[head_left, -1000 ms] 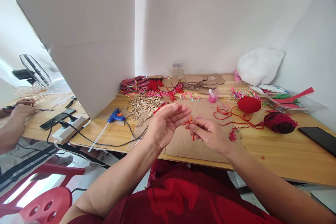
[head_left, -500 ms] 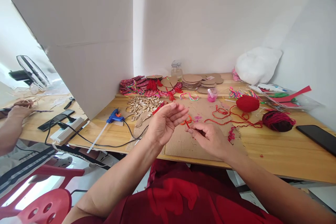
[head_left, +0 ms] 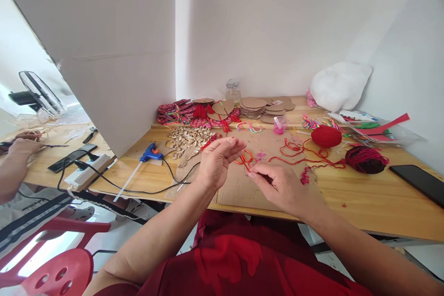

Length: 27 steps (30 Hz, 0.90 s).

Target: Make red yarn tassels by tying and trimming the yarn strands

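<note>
My left hand point(head_left: 218, 159) is raised over the cardboard mat point(head_left: 243, 192), palm turned up and inward, its fingers extended and slightly bent. Close to its fingertips, my right hand point(head_left: 277, 182) pinches a thin red strand point(head_left: 244, 163), which runs up toward the left fingers. Whether the strand passes around those fingers is hidden. Behind the strand, orange scissor handles point(head_left: 248, 154) lie on the cardboard. Loose red yarn trails across the mat from a red ball point(head_left: 326, 136) at the right.
A blue glue gun point(head_left: 151, 153) and its black cable lie left, beside pale shell-like pieces point(head_left: 187, 140). Behind are cardboard shapes point(head_left: 254, 104), a jar point(head_left: 233, 90) and a pink cup point(head_left: 280, 125). Dark yarn point(head_left: 366, 160) and a phone point(head_left: 421, 181) lie right. Another person's hand point(head_left: 26, 145) is far left.
My left hand has turned, its palm now less exposed and its fingers closer together. My right fingertips remain beside it, with more of the red strand showing between the hands.
</note>
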Available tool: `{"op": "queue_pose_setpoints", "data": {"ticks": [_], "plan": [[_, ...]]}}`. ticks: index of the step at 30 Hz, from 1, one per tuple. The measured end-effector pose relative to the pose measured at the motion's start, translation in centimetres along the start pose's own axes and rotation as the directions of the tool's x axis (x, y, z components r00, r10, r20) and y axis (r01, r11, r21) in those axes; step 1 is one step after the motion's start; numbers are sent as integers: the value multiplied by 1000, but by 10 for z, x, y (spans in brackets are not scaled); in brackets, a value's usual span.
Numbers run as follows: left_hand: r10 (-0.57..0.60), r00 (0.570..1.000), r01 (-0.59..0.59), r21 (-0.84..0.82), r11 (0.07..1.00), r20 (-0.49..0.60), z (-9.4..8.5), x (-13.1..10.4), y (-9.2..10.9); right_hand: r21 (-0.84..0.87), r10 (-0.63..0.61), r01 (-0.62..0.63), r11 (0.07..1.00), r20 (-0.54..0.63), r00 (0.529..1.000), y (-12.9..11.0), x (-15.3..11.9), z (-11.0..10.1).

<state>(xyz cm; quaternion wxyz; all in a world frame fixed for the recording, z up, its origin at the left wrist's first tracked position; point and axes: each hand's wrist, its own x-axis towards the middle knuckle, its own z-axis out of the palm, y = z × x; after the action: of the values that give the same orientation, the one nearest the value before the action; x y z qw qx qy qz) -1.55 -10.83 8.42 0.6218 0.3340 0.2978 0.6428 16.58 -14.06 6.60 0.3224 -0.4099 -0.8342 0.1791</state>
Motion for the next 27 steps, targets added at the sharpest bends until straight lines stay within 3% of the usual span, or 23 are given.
{"op": "queue_pose_setpoints", "data": {"ticks": [8, 16, 23, 27], "plan": [[-29, 998, 25, 85, 996, 46, -8, 2, -12, -20, -78, 79, 997, 51, 996, -16, 2, -19], [-52, 999, 52, 46, 998, 13, -7, 2, -15, -1, -190, 192, 981, 130, 973, -18, 1, -18], [-129, 987, 104, 238, 966, 91, -9, -9, -20, -33, -249, 251, 968, 54, 967, -24, 17, -41], [-220, 967, 182, 256, 950, 130, -9, -12, -18, -58, -273, 274, 960, 24, 962, -21, 31, -55]]}}
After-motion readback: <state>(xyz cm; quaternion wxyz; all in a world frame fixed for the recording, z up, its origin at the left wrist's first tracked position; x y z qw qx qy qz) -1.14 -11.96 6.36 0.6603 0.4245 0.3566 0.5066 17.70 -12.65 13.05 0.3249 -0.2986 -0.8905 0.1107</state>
